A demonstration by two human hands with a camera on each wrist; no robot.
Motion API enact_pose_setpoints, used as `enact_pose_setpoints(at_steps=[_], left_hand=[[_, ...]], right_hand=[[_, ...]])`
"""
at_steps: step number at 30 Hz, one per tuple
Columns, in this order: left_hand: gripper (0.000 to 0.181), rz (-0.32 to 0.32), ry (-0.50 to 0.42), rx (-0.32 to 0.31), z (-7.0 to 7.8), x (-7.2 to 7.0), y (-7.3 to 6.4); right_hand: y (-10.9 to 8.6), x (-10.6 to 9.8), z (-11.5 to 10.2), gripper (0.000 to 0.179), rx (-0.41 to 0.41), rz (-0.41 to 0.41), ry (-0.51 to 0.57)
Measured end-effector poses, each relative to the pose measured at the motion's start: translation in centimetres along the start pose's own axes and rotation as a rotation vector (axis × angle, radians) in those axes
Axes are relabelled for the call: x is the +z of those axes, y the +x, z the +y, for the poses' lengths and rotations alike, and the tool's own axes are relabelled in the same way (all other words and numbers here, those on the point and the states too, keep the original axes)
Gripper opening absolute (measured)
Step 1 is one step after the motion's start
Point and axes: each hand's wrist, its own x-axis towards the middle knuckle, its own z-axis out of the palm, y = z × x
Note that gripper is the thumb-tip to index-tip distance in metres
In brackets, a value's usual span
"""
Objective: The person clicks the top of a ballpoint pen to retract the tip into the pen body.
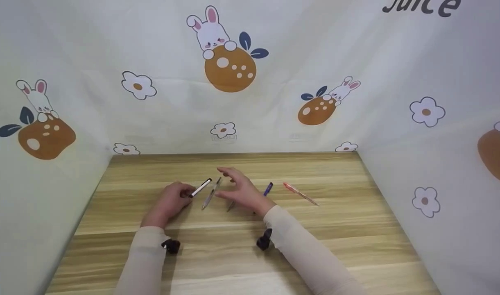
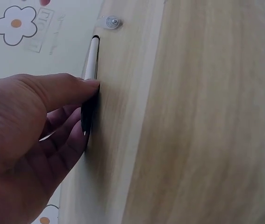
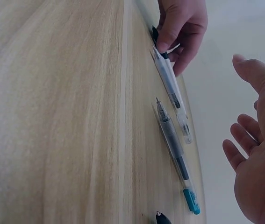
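Observation:
My left hand (image 1: pixel 174 201) pinches the black end of a white-and-black pen (image 1: pixel 201 188) between thumb and fingers, close over the table. In the left wrist view the pen's white barrel (image 2: pixel 91 58) points away from the thumb. A clear pen (image 1: pixel 211 194) lies to its right, between the hands. My right hand (image 1: pixel 245 192) hovers over the pens, thumb and fingers spread, holding nothing. It partly hides a pen beneath it, and a blue-capped pen (image 1: pixel 268 188) pokes out behind. The right wrist view shows a clear pen with a teal end (image 3: pixel 176 149) below the hand.
A pen with a red-orange end (image 1: pixel 301 193) lies farthest right on the wood-grain table (image 1: pixel 315 254). Pale cloth walls (image 1: pixel 172 114) printed with rabbits and flowers stand at the back and both sides. A small black device sits at each wrist.

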Motion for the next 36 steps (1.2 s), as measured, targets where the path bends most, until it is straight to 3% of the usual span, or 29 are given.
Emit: enact_pose_setpoints(at_steps=[8, 19, 29, 36], left_hand=[[0.028, 0.004, 0.029, -0.029, 0.1, 0.0, 0.2], [0.029, 0.038, 0.08, -0.019, 0.5, -0.1, 0.1], [0.026, 0.06, -0.005, -0.017, 1.8, -0.6, 0.3], [0.028, 0.052, -0.045, -0.001, 2.8, -0.5, 0.3]], right_hand=[[-0.2, -0.1, 0.1, 0.078, 0.009, -0.004, 0.016], [-0.4, -0.2, 0.1, 0.078, 0.002, 0.006, 0.002], [-0.4, -0.4, -0.2, 0.076, 0.002, 0.028, 0.02], [-0.4, -0.3, -0.3, 0.07, 0.073, 0.092, 0.082]])
